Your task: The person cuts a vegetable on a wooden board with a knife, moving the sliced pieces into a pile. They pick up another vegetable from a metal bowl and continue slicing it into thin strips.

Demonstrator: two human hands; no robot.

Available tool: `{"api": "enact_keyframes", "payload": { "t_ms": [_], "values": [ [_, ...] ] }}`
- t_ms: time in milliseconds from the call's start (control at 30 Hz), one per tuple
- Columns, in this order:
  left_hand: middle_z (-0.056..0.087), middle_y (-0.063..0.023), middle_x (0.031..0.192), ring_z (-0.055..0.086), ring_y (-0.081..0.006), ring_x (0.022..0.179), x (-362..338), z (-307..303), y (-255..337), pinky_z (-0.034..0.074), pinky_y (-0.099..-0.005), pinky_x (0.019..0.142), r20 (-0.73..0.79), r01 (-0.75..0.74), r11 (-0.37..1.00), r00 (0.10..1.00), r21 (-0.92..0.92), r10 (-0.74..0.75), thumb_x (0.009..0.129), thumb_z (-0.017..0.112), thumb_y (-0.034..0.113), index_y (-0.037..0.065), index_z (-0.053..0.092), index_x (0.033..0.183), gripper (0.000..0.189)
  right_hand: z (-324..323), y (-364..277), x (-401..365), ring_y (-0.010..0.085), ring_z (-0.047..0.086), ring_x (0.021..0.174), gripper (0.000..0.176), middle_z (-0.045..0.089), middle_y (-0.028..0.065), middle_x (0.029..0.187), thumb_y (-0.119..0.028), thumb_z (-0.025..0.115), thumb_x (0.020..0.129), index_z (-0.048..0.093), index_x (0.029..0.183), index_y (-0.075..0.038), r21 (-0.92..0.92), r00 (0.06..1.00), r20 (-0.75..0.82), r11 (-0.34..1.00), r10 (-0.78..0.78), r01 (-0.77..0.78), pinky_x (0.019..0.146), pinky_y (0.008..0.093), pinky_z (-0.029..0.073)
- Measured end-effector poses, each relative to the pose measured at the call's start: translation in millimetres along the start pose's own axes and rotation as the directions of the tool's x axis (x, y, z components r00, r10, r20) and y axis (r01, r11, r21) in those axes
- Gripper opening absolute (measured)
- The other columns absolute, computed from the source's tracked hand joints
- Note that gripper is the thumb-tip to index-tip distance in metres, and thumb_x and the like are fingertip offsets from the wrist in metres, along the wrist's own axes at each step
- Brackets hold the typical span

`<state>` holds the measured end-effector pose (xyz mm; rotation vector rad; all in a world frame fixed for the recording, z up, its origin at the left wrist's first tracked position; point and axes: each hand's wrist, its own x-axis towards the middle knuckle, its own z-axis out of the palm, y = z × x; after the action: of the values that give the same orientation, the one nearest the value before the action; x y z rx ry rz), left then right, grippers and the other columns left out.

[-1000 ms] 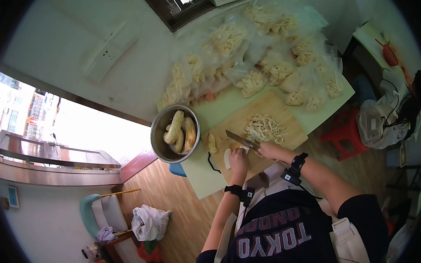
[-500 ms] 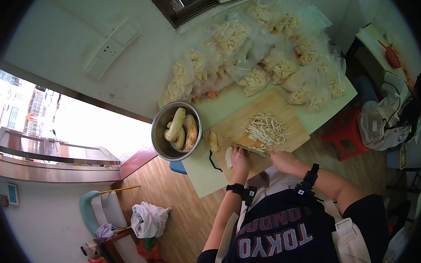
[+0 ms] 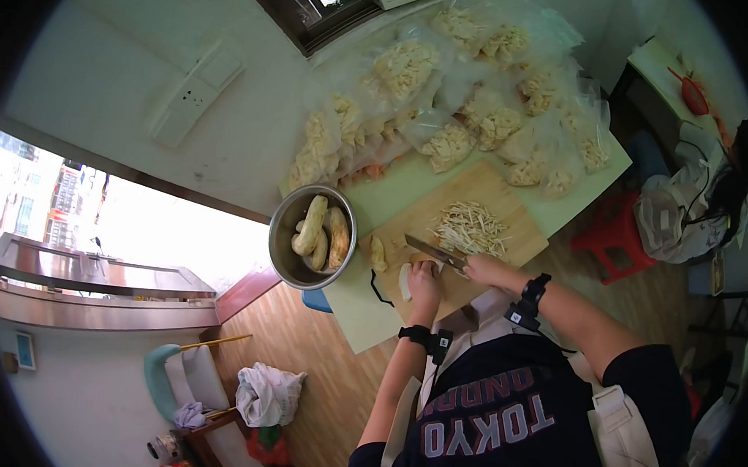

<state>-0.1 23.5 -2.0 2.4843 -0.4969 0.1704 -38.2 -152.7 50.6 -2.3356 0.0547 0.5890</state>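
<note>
My right hand [image 3: 484, 272] grips the handle of a kitchen knife [image 3: 428, 248], whose blade points left across the wooden cutting board [image 3: 477, 182], raised a little. My left hand [image 3: 425, 281] is closed, fingertips pressed down on a pale vegetable piece that they mostly hide, just below the blade. A white cut piece [image 3: 405, 282] lies against its left side. Farther left on the board rests a small peeled vegetable chunk [image 3: 378, 253]. A heap of thin pale strips [image 3: 470, 228] lies beyond the knife.
A steel bowl [image 3: 279, 254] holding several peeled vegetables [image 3: 309, 224] stands left of the board. Clear bags of pale cut pieces [image 3: 450, 147] crowd the table's [image 3: 370, 327] back. A red stool [image 3: 615, 238] is at the right, and a white bag [image 3: 268, 393] is on the floor.
The knife has lifted away from my left fingers and shifted up the board, its blade now showing fully. My right hand has moved slightly left; my left hand stays almost in place.
</note>
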Motion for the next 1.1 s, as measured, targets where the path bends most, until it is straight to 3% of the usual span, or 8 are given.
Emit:
{"api": "enact_keyframes", "payload": {
  "t_ms": [200, 433, 733, 800, 933, 1033, 1100],
  "values": [
    [0.057, -0.0147, 0.079, 0.051, -0.0328, 0.077, -8.2, 2.6, -4.6, 0.043, -0.0397, 0.069, -0.044, -0.042, 0.998, 0.998, -0.04, 0.041, 0.07, 0.059, 0.006, 0.004, 0.061, 0.078, 0.009, 2.7, 2.5, -18.8, 0.0371, 0.061, 0.07, 0.016, 0.06, 0.0232, 0.072, -0.012, 0.049, 0.076, 0.057, 0.081, 0.001, -0.183, 0.989, -0.106, 0.98, -0.101, 0.081, 0.061, 0.0454, 0.048],
    [0.056, -0.0164, 0.087, 0.051, -0.0347, 0.078, -7.4, -3.0, 6.2, 0.043, -0.0414, 0.071, -0.061, 0.007, 0.999, 0.998, -0.037, -0.009, 0.07, 0.057, 0.006, 0.004, 0.06, 0.086, 0.016, -0.2, -5.1, -49.8, 0.0384, 0.061, 0.075, 0.019, 0.061, 0.0227, 0.08, -0.007, 0.042, 0.079, 0.053, 0.09, 0.004, -0.29, 0.999, -0.022, 0.956, -0.049, 0.041, 0.066, 0.0448, 0.049],
    [0.058, -0.0165, 0.083, 0.052, -0.0347, 0.078, -6.5, 3.5, -1.4, 0.043, -0.0411, 0.071, -0.012, 0.051, 0.998, 0.999, -0.035, -0.051, 0.071, 0.057, 0.007, 0.003, 0.06, 0.083, 0.013, 12.8, -0.5, -33.1, 0.0361, 0.062, 0.07, 0.017, 0.061, 0.0212, 0.072, -0.006, 0.047, 0.075, 0.054, 0.087, 0.004, -0.265, 0.989, -0.094, 0.961, -0.113, 0.085, 0.061, 0.0434, 0.049],
    [0.058, -0.0165, 0.081, 0.052, -0.0345, 0.077, -7.2, 6.0, -3.5, 0.044, -0.0408, 0.071, -0.016, 0.048, 0.998, 0.999, -0.027, -0.049, 0.071, 0.057, 0.007, 0.003, 0.06, 0.081, 0.012, 9.1, -5.4, -23.4, 0.0386, 0.06, 0.073, 0.018, 0.061, 0.0228, 0.075, -0.009, 0.044, 0.079, 0.053, 0.088, 0.003, -0.169, 0.998, -0.009, 0.984, -0.062, 0.06, 0.064, 0.0452, 0.047],
    [0.058, -0.0158, 0.077, 0.053, -0.034, 0.076, -7.9, 1.2, -1.5, 0.044, -0.0403, 0.07, -0.011, 0.041, 0.999, 0.999, -0.024, -0.041, 0.071, 0.058, 0.008, 0.002, 0.062, 0.075, 0.008, 9.8, 1.9, 3.8, 0.038, 0.06, 0.069, 0.019, 0.06, 0.0229, 0.073, -0.014, 0.046, 0.08, 0.055, 0.085, 0.002, -0.161, 0.992, -0.061, 0.982, -0.113, 0.102, 0.061, 0.0457, 0.047],
    [0.058, -0.0156, 0.076, 0.053, -0.0337, 0.076, -7.9, -3.3, -2.6, 0.044, -0.0402, 0.07, 0.028, 0.058, 0.996, 0.998, -0.071, -0.056, 0.071, 0.059, 0.008, 0.002, 0.062, 0.074, 0.007, -4.1, -1.1, -0.7, 0.0362, 0.061, 0.066, 0.016, 0.059, 0.0222, 0.065, -0.011, 0.049, 0.076, 0.056, 0.082, 0.003, -0.012, 0.998, 0.062, 1.0, -0.002, 0.003, 0.059, 0.044, 0.048],
    [0.058, -0.0157, 0.077, 0.053, -0.0338, 0.076, -9.2, -3.5, -4.7, 0.044, -0.0404, 0.07, 0.007, 0.034, 0.996, 0.999, -0.082, -0.034, 0.07, 0.059, 0.008, 0.002, 0.062, 0.075, 0.008, 2.6, 2.6, -19.4, 0.037, 0.06, 0.067, 0.022, 0.059, 0.0216, 0.068, -0.018, 0.047, 0.081, 0.056, 0.083, 0.002, -0.209, 0.983, -0.128, 0.973, -0.132, 0.103, 0.06, 0.0455, 0.047]
  ]
}}
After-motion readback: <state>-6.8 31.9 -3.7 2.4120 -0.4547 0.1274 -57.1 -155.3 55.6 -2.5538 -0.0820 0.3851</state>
